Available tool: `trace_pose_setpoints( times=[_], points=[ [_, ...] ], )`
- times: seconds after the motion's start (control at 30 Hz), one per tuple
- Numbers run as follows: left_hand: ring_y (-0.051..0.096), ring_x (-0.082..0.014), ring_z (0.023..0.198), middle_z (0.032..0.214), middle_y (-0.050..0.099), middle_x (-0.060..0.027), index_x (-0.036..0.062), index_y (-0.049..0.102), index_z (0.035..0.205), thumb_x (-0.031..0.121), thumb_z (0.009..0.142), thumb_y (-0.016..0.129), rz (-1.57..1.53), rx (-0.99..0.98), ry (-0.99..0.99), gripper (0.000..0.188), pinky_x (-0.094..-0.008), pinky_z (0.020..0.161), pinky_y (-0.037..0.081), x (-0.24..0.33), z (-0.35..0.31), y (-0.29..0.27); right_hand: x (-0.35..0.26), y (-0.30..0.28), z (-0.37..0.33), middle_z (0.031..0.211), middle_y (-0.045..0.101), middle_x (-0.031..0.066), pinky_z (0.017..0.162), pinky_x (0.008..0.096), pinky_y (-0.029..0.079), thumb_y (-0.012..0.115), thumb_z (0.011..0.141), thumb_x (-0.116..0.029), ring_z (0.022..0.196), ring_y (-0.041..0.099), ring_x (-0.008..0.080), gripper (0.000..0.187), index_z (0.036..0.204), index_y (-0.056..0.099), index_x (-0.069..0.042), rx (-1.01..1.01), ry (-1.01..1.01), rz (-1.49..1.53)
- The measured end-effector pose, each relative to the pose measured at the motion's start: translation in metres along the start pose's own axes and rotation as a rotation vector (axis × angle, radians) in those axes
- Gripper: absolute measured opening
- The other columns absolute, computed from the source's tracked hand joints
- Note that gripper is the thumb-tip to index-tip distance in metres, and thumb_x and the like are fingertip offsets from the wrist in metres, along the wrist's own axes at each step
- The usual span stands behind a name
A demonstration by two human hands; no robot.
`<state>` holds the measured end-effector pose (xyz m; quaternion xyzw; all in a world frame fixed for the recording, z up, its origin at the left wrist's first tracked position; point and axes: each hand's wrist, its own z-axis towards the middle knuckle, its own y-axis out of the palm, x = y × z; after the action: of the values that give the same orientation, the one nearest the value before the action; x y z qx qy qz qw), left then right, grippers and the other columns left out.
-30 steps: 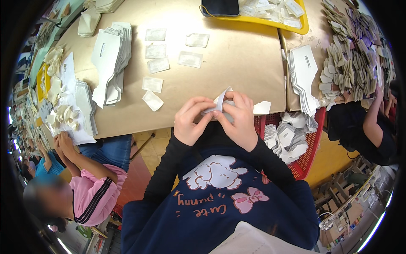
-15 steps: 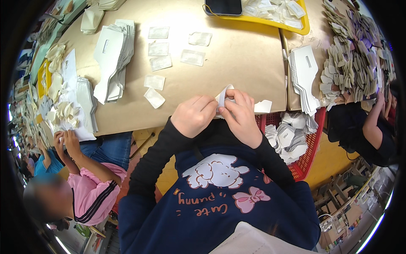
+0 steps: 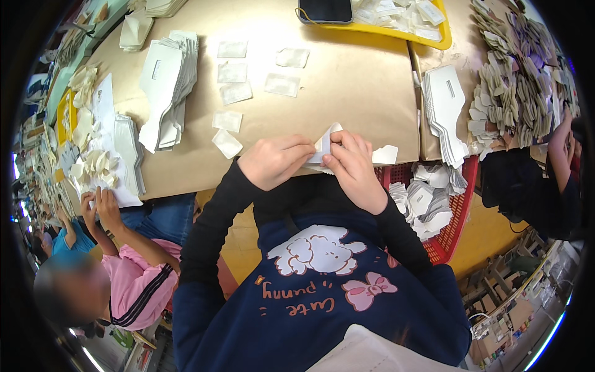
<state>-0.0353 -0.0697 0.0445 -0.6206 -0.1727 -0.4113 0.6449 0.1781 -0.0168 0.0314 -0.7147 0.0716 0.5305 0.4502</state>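
Note:
At the near edge of the table I hold a folded white cut piece (image 3: 323, 146) between both hands; whether it is cloth or leather I cannot tell. My left hand (image 3: 277, 162) pinches its left side with thumb and fingers pressed together. Its right side is gripped by my right hand (image 3: 356, 168), thumb in front and fingers curled behind. Part of the piece hides under the fingers, and its upper corner sticks up between the hands. A pale loose piece (image 3: 385, 155) lies on the table edge just right of my right hand.
Several small translucent rectangles (image 3: 232, 72) lie ahead. Stacks of white cut pieces stand left (image 3: 164, 80) and right (image 3: 444, 105). A yellow tray (image 3: 396, 32) with a phone (image 3: 325, 10) is at the back. A red basket (image 3: 455, 217) hangs below right. A co-worker (image 3: 139, 279) sits left.
My left hand has moved slightly left and down. The white piece between my hands now shows a broader, flatter face. The right hand has barely shifted.

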Motion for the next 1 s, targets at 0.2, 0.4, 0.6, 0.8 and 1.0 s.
trace_pose_setpoints(
  times=[0.2, 0.4, 0.6, 0.8, 1.0],
  points=[
    [0.065, -0.0229, 0.07, 0.082, 0.06, -0.007, 0.0028, 0.062, 0.081, 0.008, 0.082, 0.067, 0.358, -0.142, 0.069, 0.008, -0.0359, 0.057, 0.053, 0.013, 0.009, -0.001, 0.0, 0.0, 0.001, 0.107, 0.056, 0.0055, 0.094, 0.0389, 0.029, 0.058, 0.096, -0.018, 0.108, 0.05, 0.0259, 0.016, 0.092, 0.063, -0.003, -0.022, -0.01, 0.007],
    [0.061, -0.0211, 0.063, 0.074, 0.054, -0.0061, 0.0056, 0.055, 0.072, 0.013, 0.077, 0.068, 0.486, -0.165, 0.105, 0.016, -0.0357, 0.051, 0.049, 0.019, 0.022, 0.001, 0.001, 0.0, 0.0, 0.107, 0.056, 0.0059, 0.094, 0.0388, 0.029, 0.057, 0.097, -0.019, 0.107, 0.049, 0.0261, 0.017, 0.093, 0.064, -0.003, -0.01, -0.011, 0.041],
    [0.066, -0.0227, 0.067, 0.075, 0.061, -0.007, 0.0043, 0.061, 0.078, 0.01, 0.081, 0.07, 0.101, -0.093, -0.064, 0.011, -0.0336, 0.055, 0.052, 0.001, 0.022, -0.006, 0.003, -0.001, 0.0, 0.106, 0.056, 0.0068, 0.094, 0.0389, 0.029, 0.056, 0.097, -0.02, 0.107, 0.049, 0.0266, 0.019, 0.091, 0.062, -0.003, -0.01, -0.01, 0.069],
    [0.066, -0.0249, 0.066, 0.082, 0.067, -0.0072, 0.0046, 0.07, 0.088, 0.01, 0.084, 0.07, -0.178, 0.048, -0.183, 0.006, -0.0342, 0.058, 0.052, 0.003, 0.011, -0.004, 0.005, -0.003, -0.001, 0.107, 0.054, 0.0062, 0.097, 0.0374, 0.028, 0.052, 0.1, -0.021, 0.109, 0.047, 0.0255, 0.023, 0.09, 0.065, -0.005, -0.031, 0.0, 0.064],
    [0.065, -0.0266, 0.065, 0.078, 0.065, -0.0096, 0.0034, 0.07, 0.088, 0.006, 0.082, 0.071, 0.029, -0.012, -0.166, 0.007, -0.035, 0.058, 0.052, 0.006, 0.011, 0.0, 0.004, 0.0, -0.001, 0.105, 0.055, 0.0069, 0.094, 0.0382, 0.029, 0.055, 0.098, -0.02, 0.107, 0.049, 0.0262, 0.019, 0.09, 0.061, -0.003, 0.009, -0.031, 0.067]
  ],
)
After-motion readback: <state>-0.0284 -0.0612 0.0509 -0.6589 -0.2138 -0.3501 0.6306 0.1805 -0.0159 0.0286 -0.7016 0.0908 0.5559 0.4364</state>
